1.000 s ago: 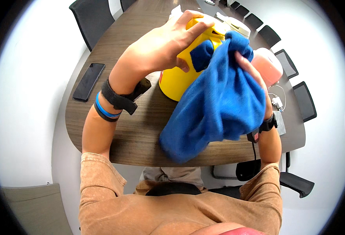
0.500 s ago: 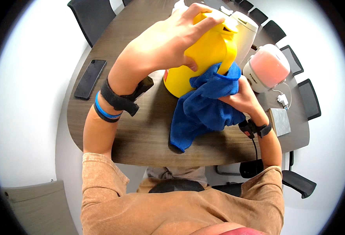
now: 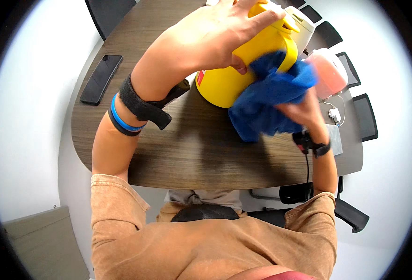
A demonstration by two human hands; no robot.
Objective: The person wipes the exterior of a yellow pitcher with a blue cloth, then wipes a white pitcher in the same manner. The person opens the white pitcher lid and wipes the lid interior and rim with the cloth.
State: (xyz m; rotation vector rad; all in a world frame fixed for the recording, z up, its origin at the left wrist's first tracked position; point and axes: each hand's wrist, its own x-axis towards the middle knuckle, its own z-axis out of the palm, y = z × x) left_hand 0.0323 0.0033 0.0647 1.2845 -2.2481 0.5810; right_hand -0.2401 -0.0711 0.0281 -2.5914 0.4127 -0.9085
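Tabletop (image 3: 187,161): cloth (image 3: 264,109) in right fingers (image 3: 291,111)

Bright light glares off the back of the left hand (image 3: 222,32) as motion blurs the right hand (image 3: 304,111) and its blue cloth (image 3: 272,107), soft shadows falling across the tabletop (image 3: 192,158) between them, edges fisheye-bent

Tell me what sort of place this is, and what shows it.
Probably a meeting room: a large wood-grain table, a row of dark chairs along its right side, and white walls.
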